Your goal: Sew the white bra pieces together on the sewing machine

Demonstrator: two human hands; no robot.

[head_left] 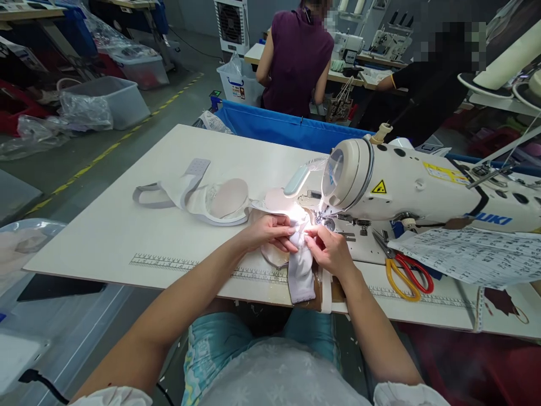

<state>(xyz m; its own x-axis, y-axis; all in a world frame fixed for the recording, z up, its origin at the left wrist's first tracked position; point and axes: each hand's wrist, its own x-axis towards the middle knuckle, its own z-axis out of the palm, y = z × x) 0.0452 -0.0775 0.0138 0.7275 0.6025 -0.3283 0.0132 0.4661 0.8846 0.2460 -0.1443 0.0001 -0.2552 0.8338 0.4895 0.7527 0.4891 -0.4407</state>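
From where I stand, the pale tabletop [105, 231] gives plenty of flat room, with the white sewing machine [406, 186] set across its right half, its lit needle end pointing left, where the light falls right on the fingers. A pale garment with two padded cups [230, 197] lies stretched out from around the middle of the tabletop to the needle area, laid loose and flat, I'd guess so its weight doesn't tug at the part being handled; its near end comes down to the near edge. A handwritten sheet [477, 254] rests at the right, against the machine, probably to be readable from the seat. The left hand [270, 232] has its thumb and fingers closed on the cloth just in front of the needle, while the right hand [329, 251] pinches the opposite edge between thumb and fingertips; gripped from both sides like that, the narrow piece should neither twist nor slip. The scissors [389, 255] lie beside the machine, partly by the sheet, handles toward the near edge, handy for the right hand. Smallest is a dark maroon scrap [501, 300] near the right end of the near edge.
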